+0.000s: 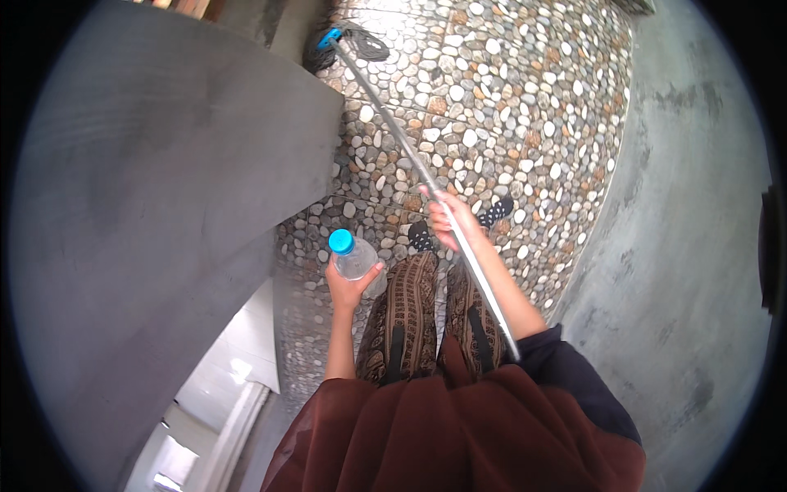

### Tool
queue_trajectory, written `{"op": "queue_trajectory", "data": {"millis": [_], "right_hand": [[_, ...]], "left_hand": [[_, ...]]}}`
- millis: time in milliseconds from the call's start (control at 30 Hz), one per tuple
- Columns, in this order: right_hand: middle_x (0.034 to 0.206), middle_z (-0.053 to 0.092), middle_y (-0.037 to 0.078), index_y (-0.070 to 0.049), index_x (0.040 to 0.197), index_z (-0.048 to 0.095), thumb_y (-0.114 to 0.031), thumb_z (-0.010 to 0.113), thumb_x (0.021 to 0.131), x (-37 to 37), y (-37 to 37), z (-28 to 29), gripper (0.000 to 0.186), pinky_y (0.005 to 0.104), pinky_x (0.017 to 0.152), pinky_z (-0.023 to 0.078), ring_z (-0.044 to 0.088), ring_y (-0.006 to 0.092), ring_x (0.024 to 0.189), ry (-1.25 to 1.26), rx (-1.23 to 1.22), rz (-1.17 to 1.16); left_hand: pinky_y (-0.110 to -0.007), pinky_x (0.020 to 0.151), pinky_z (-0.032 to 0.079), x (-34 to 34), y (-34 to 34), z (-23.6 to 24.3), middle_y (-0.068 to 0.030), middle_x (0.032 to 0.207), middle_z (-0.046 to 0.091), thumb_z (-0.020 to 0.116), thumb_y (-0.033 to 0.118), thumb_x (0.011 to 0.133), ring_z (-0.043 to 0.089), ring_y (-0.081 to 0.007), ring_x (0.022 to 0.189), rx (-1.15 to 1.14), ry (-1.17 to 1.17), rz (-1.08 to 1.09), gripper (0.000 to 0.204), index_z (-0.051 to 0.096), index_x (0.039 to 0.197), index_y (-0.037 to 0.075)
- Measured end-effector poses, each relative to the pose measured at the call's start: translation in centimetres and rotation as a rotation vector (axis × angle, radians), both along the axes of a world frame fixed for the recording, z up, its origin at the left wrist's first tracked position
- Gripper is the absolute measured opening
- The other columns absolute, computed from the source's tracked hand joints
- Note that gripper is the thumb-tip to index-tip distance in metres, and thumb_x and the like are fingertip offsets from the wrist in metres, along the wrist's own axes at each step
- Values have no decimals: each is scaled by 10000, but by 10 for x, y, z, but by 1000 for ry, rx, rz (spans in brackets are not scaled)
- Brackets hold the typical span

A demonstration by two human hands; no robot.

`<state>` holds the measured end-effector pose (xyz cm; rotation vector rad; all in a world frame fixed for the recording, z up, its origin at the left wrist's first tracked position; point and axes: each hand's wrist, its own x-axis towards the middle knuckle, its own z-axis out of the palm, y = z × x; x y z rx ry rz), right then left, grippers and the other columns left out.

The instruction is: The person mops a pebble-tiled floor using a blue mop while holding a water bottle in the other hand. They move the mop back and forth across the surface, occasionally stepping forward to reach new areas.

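A clear plastic bottle (pixel 356 261) with a blue cap is gripped in my left hand (pixel 344 284), upright beside my left leg. My right hand (pixel 453 220) is wrapped round the metal handle of a mop (pixel 399 139). The pole slants from near my right elbow up to the far left. At its far end a blue mop head holder (pixel 329 38) carries dark grey strands (pixel 361 43), which rest on the pebble floor by the wall corner. The bottle's lower part is partly hidden by my fingers.
Pebble-patterned floor (pixel 525 107) stretches ahead. A grey wall (pixel 188 123) with a projecting corner stands close on the left, and another grey wall (pixel 664 221) runs along the right. White tiles (pixel 238 344) show at the lower left. My feet, in dark dotted socks (pixel 497 212), stand ahead.
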<state>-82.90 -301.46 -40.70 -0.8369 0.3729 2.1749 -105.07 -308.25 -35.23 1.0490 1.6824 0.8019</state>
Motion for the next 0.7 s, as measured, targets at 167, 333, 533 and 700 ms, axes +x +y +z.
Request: {"op": "queue_trajectory", "data": {"millis": [167, 333, 533, 700], "right_hand": [[524, 353, -56, -107, 1247, 341, -229, 380, 903, 12, -97, 49, 367, 180, 248, 284, 328, 40, 332, 71, -82, -159], [475, 338, -28, -90, 1130, 429, -284, 335, 912, 57, -220, 132, 306, 223, 238, 228, 293, 85, 285, -40, -463, -250], [419, 334, -16, -97, 789, 431, -281, 314, 921, 64, -168, 82, 255, 215, 211, 266, 324, 105, 254, 289, -82, -421], [549, 397, 0, -264, 1344, 149, -194, 292, 924, 71, -65, 18, 449, 186, 215, 317, 358, 52, 331, 69, 62, -461]], "left_hand": [[-293, 719, 452, 16, 10, 6, -65, 850, 600, 794, 210, 558, 575, -155, 766, 22, 32, -139, 502, 523, 935, 17], [-293, 717, 455, 41, 26, 5, -63, 829, 606, 802, 233, 542, 579, -151, 751, -19, -3, -205, 510, 527, 914, 16], [-295, 708, 458, 58, 31, 0, -68, 813, 608, 800, 249, 542, 578, -148, 738, 25, -5, -287, 506, 530, 898, 10], [-294, 711, 456, 63, 30, 6, -70, 816, 607, 800, 251, 538, 574, -144, 745, 13, 38, -327, 515, 532, 904, 7]]}}
